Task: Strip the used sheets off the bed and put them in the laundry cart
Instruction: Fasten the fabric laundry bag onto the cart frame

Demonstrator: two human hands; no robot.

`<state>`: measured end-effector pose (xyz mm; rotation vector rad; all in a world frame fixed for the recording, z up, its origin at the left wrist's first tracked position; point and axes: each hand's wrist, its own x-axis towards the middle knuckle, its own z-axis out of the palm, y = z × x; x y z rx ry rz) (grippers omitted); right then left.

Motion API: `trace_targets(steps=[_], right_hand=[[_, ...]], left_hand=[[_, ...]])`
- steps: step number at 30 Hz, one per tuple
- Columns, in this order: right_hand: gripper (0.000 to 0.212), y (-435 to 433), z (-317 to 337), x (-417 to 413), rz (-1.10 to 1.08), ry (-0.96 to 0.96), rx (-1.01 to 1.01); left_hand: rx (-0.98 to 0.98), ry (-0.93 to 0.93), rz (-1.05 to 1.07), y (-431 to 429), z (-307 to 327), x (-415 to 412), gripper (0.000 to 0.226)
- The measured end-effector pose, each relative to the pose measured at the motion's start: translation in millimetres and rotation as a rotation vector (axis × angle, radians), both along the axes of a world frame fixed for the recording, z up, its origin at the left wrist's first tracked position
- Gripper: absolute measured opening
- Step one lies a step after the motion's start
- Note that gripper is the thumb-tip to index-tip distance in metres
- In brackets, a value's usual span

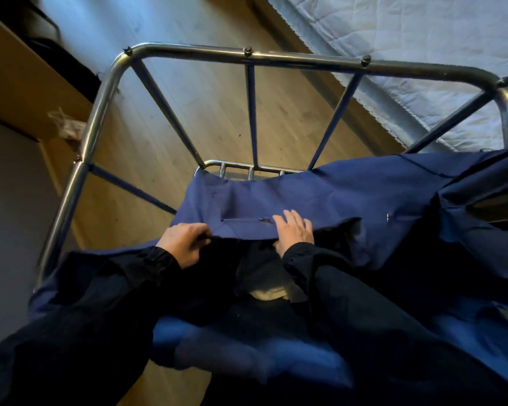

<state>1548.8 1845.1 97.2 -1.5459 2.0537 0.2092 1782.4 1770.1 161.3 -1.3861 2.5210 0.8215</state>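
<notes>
Blue sheet (291, 197) in cart (188, 51): left hand (185, 244) fingers clamped on edge; right hand (295, 230) fingers spread, flat on it.

wood floor (217, 106) | metal cart (305, 58) stands on it | bare mattress (423, 39) beside

Cart frame (252, 56): shiny metal tube, bolted. Cart liner (320, 194): matt navy cloth, frayed edge. Mattress (408, 48): white quilted fabric. Floor (211, 112): smooth wood-look planks.
</notes>
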Motion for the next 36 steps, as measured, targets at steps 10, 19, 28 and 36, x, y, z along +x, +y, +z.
trace_targets(steps=[10, 19, 28, 36], right_hand=[[0.029, 52.0, 26.8, 4.5, 0.174, -0.139, 0.052], [0.028, 91.6, 18.0, -2.7, 0.374, -0.066, 0.083], [0.035, 100.1, -1.0, 8.1, 0.122, -0.076, 0.029], [0.041, 76.7, 17.0, 28.0, 0.079, -0.062, -0.048]], left_hand=[[-0.039, -0.334, -0.226, 55.5, -10.1, -10.9, 0.04], [0.104, -0.383, 0.033, 107.4, -2.9, -15.3, 0.038], [-0.159, -0.437, -0.089, 83.3, 2.0, -4.3, 0.028], [0.105, -0.202, 0.075, 72.1, 7.2, 22.0, 0.014]])
